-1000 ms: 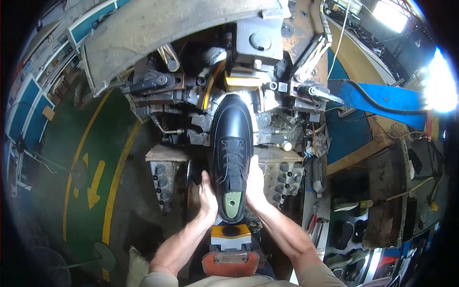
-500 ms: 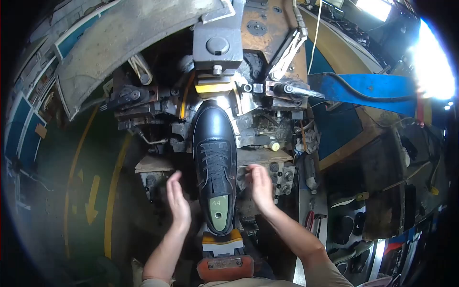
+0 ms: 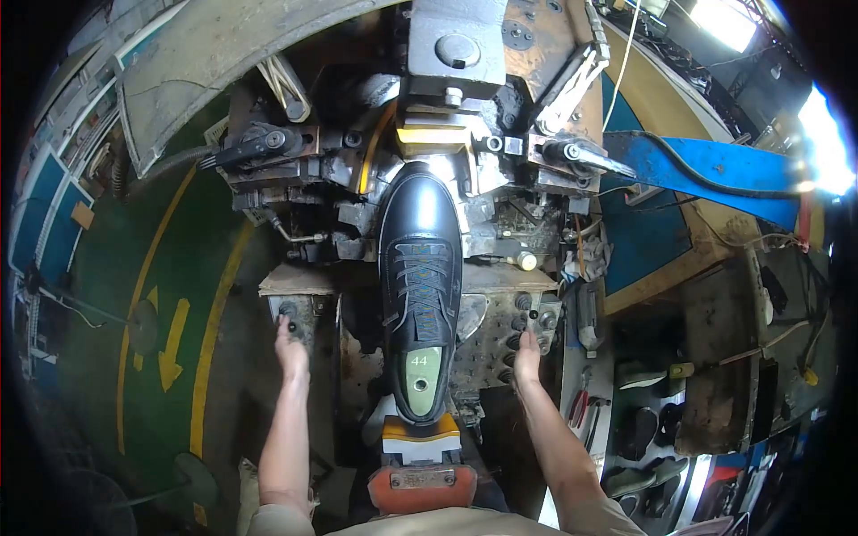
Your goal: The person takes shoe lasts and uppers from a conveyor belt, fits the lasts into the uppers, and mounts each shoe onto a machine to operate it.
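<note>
A black lace-up shoe [image 3: 420, 286] sits in the machine, its toe at the metal clamps and its heel against a yellow-edged pad [image 3: 420, 431]. A green insert [image 3: 418, 380] marked 44 shows in the shoe's opening. My left hand [image 3: 293, 353], with fingers stretched forward, is at a black knob [image 3: 292, 327] on the left control panel. On the other side, my right hand [image 3: 527, 362] points its fingers up at the right control panel [image 3: 545, 326], close to its black buttons. Neither hand touches the shoe; whether the fingertips press anything is unclear.
Above the toe hangs a heavy metal block [image 3: 458, 58] with a yellow strip. Metal levers flank it on both sides. A blue bar [image 3: 715, 170] extends to the right. Red-handled pliers [image 3: 579, 406] and several shoes lie at the lower right.
Both hands have moved outward from beside the shoe to the left and right control panels. The view has shifted slightly; the shoe stays in the machine.
</note>
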{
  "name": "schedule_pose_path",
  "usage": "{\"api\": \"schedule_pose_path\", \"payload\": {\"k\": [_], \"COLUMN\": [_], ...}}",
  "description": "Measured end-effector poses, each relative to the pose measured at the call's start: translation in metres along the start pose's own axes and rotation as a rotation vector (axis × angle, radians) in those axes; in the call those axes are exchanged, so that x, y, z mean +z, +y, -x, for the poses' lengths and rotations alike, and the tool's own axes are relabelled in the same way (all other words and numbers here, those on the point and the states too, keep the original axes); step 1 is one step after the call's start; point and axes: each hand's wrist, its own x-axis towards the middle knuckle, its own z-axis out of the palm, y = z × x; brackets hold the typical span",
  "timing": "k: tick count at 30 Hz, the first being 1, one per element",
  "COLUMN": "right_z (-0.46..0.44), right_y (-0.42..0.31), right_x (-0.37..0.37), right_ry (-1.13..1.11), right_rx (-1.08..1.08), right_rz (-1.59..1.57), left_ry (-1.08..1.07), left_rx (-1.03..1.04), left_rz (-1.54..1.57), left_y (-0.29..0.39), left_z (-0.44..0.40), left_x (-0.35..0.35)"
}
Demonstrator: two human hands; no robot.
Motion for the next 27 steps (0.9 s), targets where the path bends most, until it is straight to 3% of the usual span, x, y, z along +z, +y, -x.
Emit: {"api": "schedule_pose_path", "payload": {"k": [2, 3, 6, 9, 12, 13, 15, 18, 22, 27], "right_z": [0.002, 0.002, 0.011, 0.03, 0.058, 0.071, 0.095, 0.122, 0.163, 0.214], "right_y": [-0.002, -0.004, 0.003, 0.006, 0.013, 0.011, 0.005, 0.026, 0.054, 0.087], "right_x": [-0.005, -0.007, -0.008, -0.011, -0.019, -0.023, -0.031, -0.043, -0.063, -0.114], "right_ry": [-0.043, -0.059, 0.002, 0.081, 0.086, 0.068, 0.044, 0.066, 0.062, -0.104], "right_rx": [0.034, 0.049, 0.05, -0.011, -0.022, 0.003, 0.055, 0.093, 0.111, 0.166], "right_rz": [-0.064, -0.097, -0.109, -0.072, 0.077, 0.1, 0.092, 0.089, 0.116, 0.204], "left_ry": [0.02, 0.077, 0.12, 0.131, -0.084, -0.205, -0.467, -0.617, -0.593, -0.51], "left_rx": [-0.137, 0.035, 0.142, 0.56, 0.864, 0.893, 0.683, 0.302, -0.014, -0.16], "left_rz": [0.336, 0.068, 0.176, -0.203, -0.435, -0.332, -0.297, -0.289, -0.206, -0.036], "left_y": [0.024, 0.027, 0.034, 0.07, 0.062, 0.03, -0.011, -0.051, -0.069, -0.063], "left_z": [0.003, 0.004, 0.019, 0.082, 0.148, 0.164, 0.202, 0.237, 0.239, 0.225], "left_x": [-0.017, -0.02, -0.025, -0.022, -0.008, 0.001, 0.003, -0.014, -0.039, -0.039]}}
